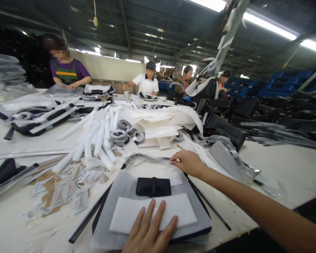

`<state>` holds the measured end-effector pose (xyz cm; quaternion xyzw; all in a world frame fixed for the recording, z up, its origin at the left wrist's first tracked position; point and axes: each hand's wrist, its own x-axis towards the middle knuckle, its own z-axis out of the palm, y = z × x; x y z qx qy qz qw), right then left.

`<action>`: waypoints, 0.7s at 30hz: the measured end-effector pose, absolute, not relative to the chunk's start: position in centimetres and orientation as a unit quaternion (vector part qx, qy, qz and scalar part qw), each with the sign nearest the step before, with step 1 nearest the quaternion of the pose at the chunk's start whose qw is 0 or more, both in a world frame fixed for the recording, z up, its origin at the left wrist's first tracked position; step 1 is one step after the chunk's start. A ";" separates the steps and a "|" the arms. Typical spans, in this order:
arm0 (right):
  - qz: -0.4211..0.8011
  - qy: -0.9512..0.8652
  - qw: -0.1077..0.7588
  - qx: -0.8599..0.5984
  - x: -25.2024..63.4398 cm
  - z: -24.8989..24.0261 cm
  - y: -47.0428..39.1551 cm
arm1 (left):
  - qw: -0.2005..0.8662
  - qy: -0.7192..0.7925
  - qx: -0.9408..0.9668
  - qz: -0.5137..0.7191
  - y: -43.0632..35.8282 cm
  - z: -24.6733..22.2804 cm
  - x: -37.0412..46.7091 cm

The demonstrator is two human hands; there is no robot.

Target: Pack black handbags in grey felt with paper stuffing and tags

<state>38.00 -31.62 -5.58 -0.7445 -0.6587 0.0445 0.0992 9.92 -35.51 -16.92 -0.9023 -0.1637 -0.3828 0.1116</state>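
A dark bag lies flat in front of me under white tissue paper (121, 191). On the paper rest a small black wallet-like piece with a centre strap (153, 186) and, nearer me, a white foam sheet (183, 211). My left hand (151, 228) is spread flat on the foam sheet, fingers apart. Beyond the wallet-like piece, the bag's handle (144, 156) arches away, wrapped in clear film. My right hand (188, 162) pinches the handle at its right side; the fingertips partly cover that spot. Dark straps (91, 211) extend past both sides of the bag.
Left of the bag lie string tags and small packets (65, 191). Behind are white foam rolls (97, 137), coiled wrapped straps (119, 135) and stacked white sheets (160, 123). Black bags (223, 130) pile up at right. Several people work across the table (268, 168).
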 end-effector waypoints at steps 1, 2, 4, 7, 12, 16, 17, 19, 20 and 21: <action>0.047 -0.655 0.101 -0.748 38.3 -5.7 -30.9 | 0.114 -0.163 -0.901 -0.384 -35.5 -17.0 9.9; 0.051 -0.651 0.103 -0.750 38.5 -5.8 -30.3 | 0.120 -0.162 -0.900 -0.386 -35.4 -17.0 10.0; 0.062 -0.647 0.108 -0.752 39.0 -6.1 -29.2 | 0.133 -0.159 -0.897 -0.389 -35.4 -17.1 10.0; 0.083 -0.642 0.124 -0.752 39.6 -6.8 -28.0 | 0.146 -0.159 -0.897 -0.386 -35.3 -17.0 9.9; 0.135 -0.627 0.160 -0.750 40.0 -7.7 -27.5 | 0.153 -0.164 -0.898 -0.378 -35.3 -17.0 9.9; 0.185 -0.606 0.196 -0.748 40.0 -7.9 -27.8 | 0.150 -0.169 -0.897 -0.379 -35.4 -17.0 9.9; 0.200 -0.600 0.205 -0.747 39.9 -7.8 -27.9 | 0.146 -0.169 -0.899 -0.377 -35.4 -16.9 9.9; 0.226 -0.591 0.221 -0.743 39.8 -7.7 -28.1 | 0.139 -0.167 -0.903 -0.371 -35.4 -16.9 9.8; 0.237 -0.587 0.227 -0.740 39.8 -7.7 -28.1 | 0.138 -0.166 -0.904 -0.370 -35.4 -16.9 9.8; 0.245 -0.583 0.232 -0.739 39.9 -7.7 -28.1 | 0.137 -0.165 -0.904 -0.371 -35.4 -16.9 9.8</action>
